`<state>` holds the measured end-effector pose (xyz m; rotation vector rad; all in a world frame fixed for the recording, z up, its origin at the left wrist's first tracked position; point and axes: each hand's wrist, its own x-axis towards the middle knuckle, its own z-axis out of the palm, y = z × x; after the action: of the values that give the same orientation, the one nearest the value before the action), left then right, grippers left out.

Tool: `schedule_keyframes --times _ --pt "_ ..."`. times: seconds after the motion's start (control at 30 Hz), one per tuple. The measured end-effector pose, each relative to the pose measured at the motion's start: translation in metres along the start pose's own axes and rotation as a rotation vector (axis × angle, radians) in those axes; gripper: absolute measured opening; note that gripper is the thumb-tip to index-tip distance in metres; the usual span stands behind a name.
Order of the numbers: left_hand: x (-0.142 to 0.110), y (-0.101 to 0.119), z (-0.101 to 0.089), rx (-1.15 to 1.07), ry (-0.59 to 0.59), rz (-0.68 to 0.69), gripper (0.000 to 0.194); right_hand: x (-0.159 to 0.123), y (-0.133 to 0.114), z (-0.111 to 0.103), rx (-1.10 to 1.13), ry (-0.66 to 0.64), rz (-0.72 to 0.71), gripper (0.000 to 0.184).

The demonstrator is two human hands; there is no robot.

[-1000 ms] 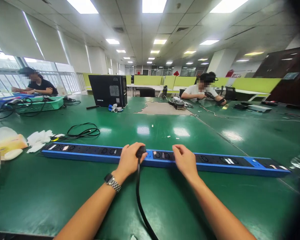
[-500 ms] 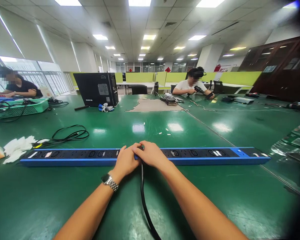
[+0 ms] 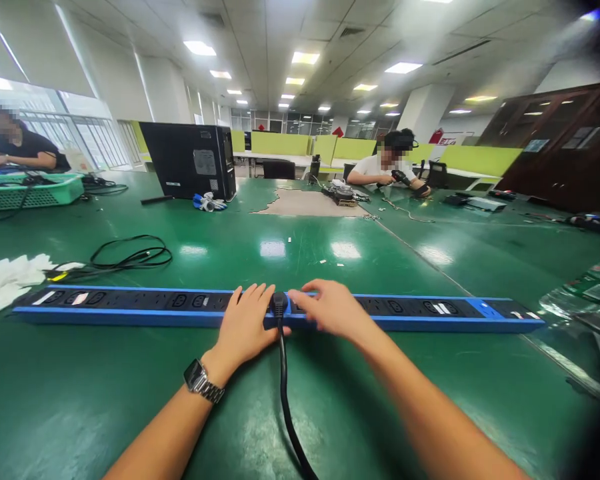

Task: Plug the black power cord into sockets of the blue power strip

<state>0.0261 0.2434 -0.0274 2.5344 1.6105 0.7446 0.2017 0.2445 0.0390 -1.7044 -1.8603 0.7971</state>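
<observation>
A long blue power strip (image 3: 145, 316) with rows of black sockets lies across the green table in front of me. A black plug (image 3: 279, 303) sits in a socket near its middle, its thick black cable (image 3: 286, 400) running down toward me. My left hand (image 3: 247, 320), with a watch on its wrist, grips the strip just left of the plug, fingers over the top and thumb along the front side. My right hand (image 3: 330, 307) is just right of the plug, fingers apart and slightly bent, holding nothing. Its palm hides some sockets.
Left on the table are a coiled black cable (image 3: 135, 252), crumpled white tissue (image 3: 13, 277) and a green basket (image 3: 45, 192). Behind stand a black computer tower (image 3: 190, 163) and gloves (image 3: 210, 202). Clear plastic packaging (image 3: 587, 290) lies right. Two people sit across the table.
Both hands were closed together around the plug. Now the right hand has let go and moved right, and the left has spread over the strip, leaving the plug uncovered.
</observation>
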Motion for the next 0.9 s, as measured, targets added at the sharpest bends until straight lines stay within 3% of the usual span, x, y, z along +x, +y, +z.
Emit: schedule_keyframes --times 0.1,0.2,0.3,0.4,0.5,0.6,0.7,0.77,0.83,0.9 --pt "0.0 -0.006 -0.002 -0.11 0.017 -0.024 0.045 -0.003 -0.016 0.022 0.028 -0.02 -0.039 0.037" --pt "-0.001 -0.011 -0.004 -0.229 0.074 -0.006 0.054 -0.005 -0.022 0.016 0.111 0.178 -0.093 0.033" --pt "-0.002 -0.009 -0.004 -0.184 0.107 -0.008 0.07 -0.009 0.0 -0.022 0.126 0.258 -0.062 0.035" --pt "0.0 -0.002 -0.001 -0.137 0.114 -0.055 0.057 -0.013 0.04 -0.054 0.042 0.165 0.062 0.033" --pt "0.001 0.003 -0.002 -0.13 0.12 -0.089 0.047 -0.011 0.065 -0.057 -0.03 0.087 0.098 0.034" --pt "0.001 0.009 -0.004 -0.171 0.152 -0.082 0.039 -0.006 0.065 -0.047 -0.173 0.087 0.071 0.032" --pt "0.009 0.028 0.002 -0.212 0.153 0.013 0.036 -0.003 0.061 -0.045 -0.299 0.082 0.075 0.032" --pt "0.022 0.051 0.015 -0.244 0.124 0.108 0.045 -0.004 0.068 -0.047 -0.289 0.102 0.035 0.034" --pt "0.038 0.079 0.031 -0.275 0.075 0.182 0.053 -0.006 0.086 -0.049 -0.175 0.221 -0.018 0.043" --pt "0.053 0.101 0.042 -0.295 0.038 0.193 0.042 -0.009 0.11 -0.046 -0.085 0.419 -0.068 0.052"
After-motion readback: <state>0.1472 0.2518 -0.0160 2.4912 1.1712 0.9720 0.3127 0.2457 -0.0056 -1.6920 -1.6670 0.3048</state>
